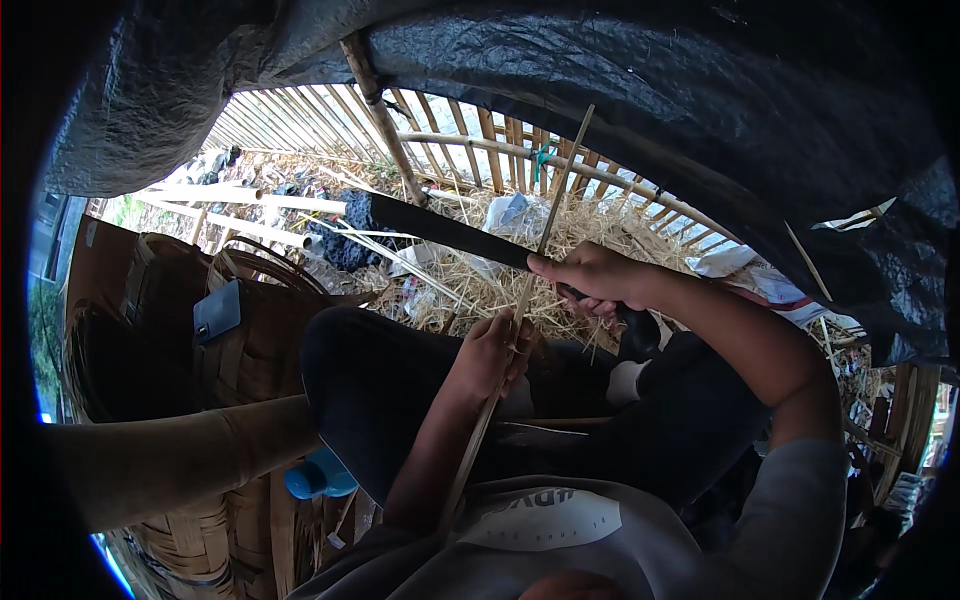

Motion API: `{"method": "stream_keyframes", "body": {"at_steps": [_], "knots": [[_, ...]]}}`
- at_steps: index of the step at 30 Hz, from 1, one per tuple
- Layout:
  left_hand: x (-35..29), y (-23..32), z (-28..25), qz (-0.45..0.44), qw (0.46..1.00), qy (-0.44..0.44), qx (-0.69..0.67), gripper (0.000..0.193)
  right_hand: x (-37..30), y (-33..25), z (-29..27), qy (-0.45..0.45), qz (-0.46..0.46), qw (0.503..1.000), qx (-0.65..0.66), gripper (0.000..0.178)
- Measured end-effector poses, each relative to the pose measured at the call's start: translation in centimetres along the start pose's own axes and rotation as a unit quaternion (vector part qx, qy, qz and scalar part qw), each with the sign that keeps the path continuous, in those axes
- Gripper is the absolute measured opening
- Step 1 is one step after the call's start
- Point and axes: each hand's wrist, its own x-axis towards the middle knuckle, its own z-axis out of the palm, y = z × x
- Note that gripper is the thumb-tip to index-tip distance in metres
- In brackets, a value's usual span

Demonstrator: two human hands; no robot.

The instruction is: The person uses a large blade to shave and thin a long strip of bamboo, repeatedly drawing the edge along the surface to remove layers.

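A long, thin bamboo strip (552,215) runs up and away from beside my chest, slanting slightly right. My left hand (487,355) is closed around it near the middle of its length. My right hand (597,277) grips the dark handle of a machete (450,232), whose broad black blade points to the far left. The blade's base meets or crosses the strip just beyond my left hand; whether it is cutting in cannot be seen. My right thumb lies by the blade's base, close to the strip.
Bamboo shavings (600,225) cover the ground ahead, before a slatted bamboo fence (480,150). A thick bamboo pole (200,450) juts in at left, near woven baskets (270,340), a phone (218,312) and a blue bottle (318,476). Black plastic sheeting (700,110) hangs overhead.
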Motion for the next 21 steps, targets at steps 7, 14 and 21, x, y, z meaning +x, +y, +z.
{"method": "stream_keyframes", "body": {"at_steps": [7,14,21], "knots": [[0.2,-1.0,-0.1,0.008,0.998,-0.007,0.066,0.044,-0.6,0.6,1.6,0.153,-0.098,0.958,-0.222,0.072],[-0.2,-1.1,0.1,0.011,0.997,-0.010,0.070,0.045,-0.6,0.9,1.5,0.017,-0.001,0.999,-0.049,0.067],[0.5,-1.4,-0.1,-0.002,0.997,0.005,0.076,0.044,0.0,1.5,0.7,-0.105,0.087,0.988,0.077,0.070]]}}
